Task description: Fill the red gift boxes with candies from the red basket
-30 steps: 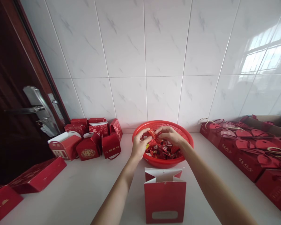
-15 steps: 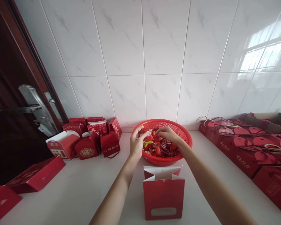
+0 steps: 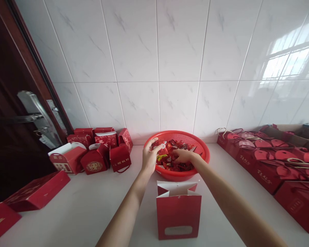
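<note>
A red plastic basket [image 3: 179, 176] with a perforated wall stands against the tiled wall, with many wrapped candies [image 3: 173, 166] inside. Over its left side, my left hand [image 3: 149, 154] is closed on a red wrapped candy [image 3: 163, 148] with a pale round mark. My right hand [image 3: 184, 156] reaches down among the candies, fingers bent and pointing left; its fingertips are partly hidden, so I cannot make out whether it grips one. In front of the basket, between my forearms, a red paper gift box [image 3: 179, 214] stands upright with its white-lined top open.
Several small red gift boxes [image 3: 95, 163] stand at the left, with longer red boxes [image 3: 38, 190] nearer me. Rows of red boxes with cord handles [image 3: 262, 161] line the right. A dark door with a metal handle [image 3: 36, 118] is at far left.
My right hand has moved lower into the candies. My left hand keeps its candy in nearly the same place. The view has shifted slightly.
</note>
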Motion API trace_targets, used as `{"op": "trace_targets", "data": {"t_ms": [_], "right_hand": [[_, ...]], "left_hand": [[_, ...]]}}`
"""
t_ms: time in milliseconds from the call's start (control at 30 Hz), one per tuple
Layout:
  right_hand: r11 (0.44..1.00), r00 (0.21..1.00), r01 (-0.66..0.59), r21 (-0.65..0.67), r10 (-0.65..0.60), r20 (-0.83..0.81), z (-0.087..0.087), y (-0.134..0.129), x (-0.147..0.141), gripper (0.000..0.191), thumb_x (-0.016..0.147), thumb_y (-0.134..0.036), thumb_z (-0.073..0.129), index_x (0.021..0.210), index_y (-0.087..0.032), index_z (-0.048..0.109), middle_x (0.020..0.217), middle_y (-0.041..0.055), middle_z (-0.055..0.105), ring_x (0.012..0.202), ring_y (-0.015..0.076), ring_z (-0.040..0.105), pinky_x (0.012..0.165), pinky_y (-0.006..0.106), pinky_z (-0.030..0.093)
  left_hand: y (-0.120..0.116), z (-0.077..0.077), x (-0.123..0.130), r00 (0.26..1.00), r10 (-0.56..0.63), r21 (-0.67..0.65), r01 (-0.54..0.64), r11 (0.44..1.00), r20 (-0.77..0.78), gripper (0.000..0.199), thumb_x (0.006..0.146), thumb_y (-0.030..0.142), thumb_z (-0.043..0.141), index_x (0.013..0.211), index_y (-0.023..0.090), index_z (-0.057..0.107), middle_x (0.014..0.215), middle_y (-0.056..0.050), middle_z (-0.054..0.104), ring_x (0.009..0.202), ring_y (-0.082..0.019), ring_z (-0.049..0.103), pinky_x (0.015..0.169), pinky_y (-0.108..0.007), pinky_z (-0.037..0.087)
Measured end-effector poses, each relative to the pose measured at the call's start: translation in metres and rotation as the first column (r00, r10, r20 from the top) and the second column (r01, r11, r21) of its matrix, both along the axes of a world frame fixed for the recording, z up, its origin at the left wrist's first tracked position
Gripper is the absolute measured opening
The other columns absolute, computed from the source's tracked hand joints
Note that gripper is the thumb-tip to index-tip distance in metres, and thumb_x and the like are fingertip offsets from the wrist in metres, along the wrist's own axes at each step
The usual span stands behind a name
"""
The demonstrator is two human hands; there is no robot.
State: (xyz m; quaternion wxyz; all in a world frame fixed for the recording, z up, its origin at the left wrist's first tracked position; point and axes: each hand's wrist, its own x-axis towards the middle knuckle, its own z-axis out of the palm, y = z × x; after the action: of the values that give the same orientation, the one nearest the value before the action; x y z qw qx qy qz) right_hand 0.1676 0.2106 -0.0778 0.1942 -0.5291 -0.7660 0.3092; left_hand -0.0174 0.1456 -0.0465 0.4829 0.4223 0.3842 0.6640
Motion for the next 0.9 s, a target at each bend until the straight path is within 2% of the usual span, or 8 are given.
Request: {"op": "trace_targets", "data": {"t_ms": [100, 233, 400, 500, 600, 733, 833, 900], "right_hand": [[1.0, 0.999, -0.018, 0.003, 0.018, -0.043, 0.001, -0.001, -0.001, 0.04, 0.049, -0.012, 0.078, 0.087, -0.024, 0.077, 0.089, 0.0034, 0.074, 0.077, 0.0214, 0.065, 0.065, 0.027, 0.047], [0.998, 0.989, -0.065, 0.008, 0.066, -0.135, 0.006, -0.004, -0.004, 0.014, 0.054, -0.01, 0.073, 0.064, -0.02, 0.074, 0.066, 0.0007, 0.07, 0.063, 0.0176, 0.061, 0.062, 0.027, 0.046], [0.996, 0.94, 0.017, 0.089, 0.014, -0.34, 0.016, -0.007, -0.008, 0.005, 0.065, -0.016, 0.066, 0.063, -0.018, 0.07, 0.065, 0.0009, 0.067, 0.065, 0.0163, 0.059, 0.064, 0.028, 0.045], [0.988, 0.881, 0.098, 0.116, -0.032, -0.472, 0.021, -0.009, -0.009, 0.006, 0.068, -0.023, 0.066, 0.066, -0.018, 0.067, 0.067, 0.0005, 0.065, 0.064, 0.0147, 0.057, 0.062, 0.027, 0.044], [0.985, 0.809, 0.149, 0.088, -0.07, -0.584, 0.024, -0.011, -0.009, 0.012, 0.07, -0.029, 0.066, 0.067, -0.019, 0.062, 0.062, -0.0012, 0.06, 0.057, 0.0126, 0.052, 0.056, 0.026, 0.042], [0.984, 0.707, 0.178, 0.032, -0.105, -0.699, 0.027, -0.015, -0.007, 0.018, 0.071, -0.036, 0.067, 0.071, -0.02, 0.058, 0.059, -0.0033, 0.055, 0.047, 0.0103, 0.047, 0.047, 0.025, 0.037], [0.982, 0.628, 0.19, 0.013, -0.112, -0.77, 0.032, -0.018, -0.006, 0.025, 0.071, -0.042, 0.07, 0.076, -0.021, 0.057, 0.065, -0.003, 0.058, 0.047, 0.0103, 0.051, 0.048, 0.025, 0.039], [0.987, 0.56, 0.158, 0.003, -0.087, -0.824, 0.036, -0.02, -0.006, 0.03, 0.068, -0.046, 0.073, 0.077, -0.021, 0.058, 0.074, -0.0009, 0.063, 0.058, 0.0132, 0.061, 0.056, 0.026, 0.047]], "left_hand": [[0.001, 0.0, 0.0, 1.0, -0.017, 0.001, 0.017, 1.0, 0.008, 0.05, 0.056, 0.024, 0.08, 0.105, 0.018, 0.067, 0.092, -0.003, 0.07, 0.082, -0.016, 0.066, 0.078, -0.028, 0.049], [-0.001, 0.002, 0.001, 1.0, -0.026, -0.01, 0.026, 1.0, 0.007, 0.05, 0.057, 0.024, 0.079, 0.105, 0.018, 0.067, 0.086, 0.0, 0.069, 0.077, -0.015, 0.067, 0.077, -0.028, 0.05], [-0.003, 0.003, 0.001, 1.0, -0.032, -0.001, 0.032, 1.0, -0.002, 0.049, 0.058, 0.025, 0.078, 0.105, 0.018, 0.067, 0.083, 0.0, 0.07, 0.081, -0.017, 0.068, 0.076, -0.027, 0.051], [-0.002, 0.002, 0.0, 0.999, -0.04, 0.004, 0.04, 0.999, -0.015, 0.051, 0.058, 0.026, 0.079, 0.107, 0.019, 0.067, 0.092, -0.002, 0.071, 0.082, -0.017, 0.067, 0.072, -0.026, 0.051], [0.0, -0.001, -0.001, 0.999, -0.036, -0.005, 0.036, 0.999, -0.031, 0.054, 0.058, 0.028, 0.081, 0.109, 0.019, 0.067, 0.1, -0.004, 0.07, 0.082, -0.017, 0.067, 0.069, -0.026, 0.052], [0.004, -0.006, -0.001, 0.997, -0.009, 0.028, 0.011, 1.0, -0.07, 0.056, 0.059, 0.029, 0.083, 0.111, 0.02, 0.066, 0.108, -0.005, 0.068, 0.085, -0.016, 0.065, 0.075, -0.028, 0.053], [0.006, -0.008, -0.001, 0.997, 0.004, 0.059, 0.001, 0.998, -0.08, 0.059, 0.058, 0.028, 0.084, 0.114, 0.021, 0.066, 0.109, -0.006, 0.067, 0.088, -0.017, 0.066, 0.08, -0.031, 0.053], [0.006, -0.009, -0.001, 0.997, 0.012, 0.075, -0.006, 0.997, -0.079, 0.059, 0.058, 0.027, 0.086, 0.113, 0.022, 0.066, 0.106, -0.005, 0.068, 0.089, -0.018, 0.066, 0.082, -0.032, 0.054]]}}
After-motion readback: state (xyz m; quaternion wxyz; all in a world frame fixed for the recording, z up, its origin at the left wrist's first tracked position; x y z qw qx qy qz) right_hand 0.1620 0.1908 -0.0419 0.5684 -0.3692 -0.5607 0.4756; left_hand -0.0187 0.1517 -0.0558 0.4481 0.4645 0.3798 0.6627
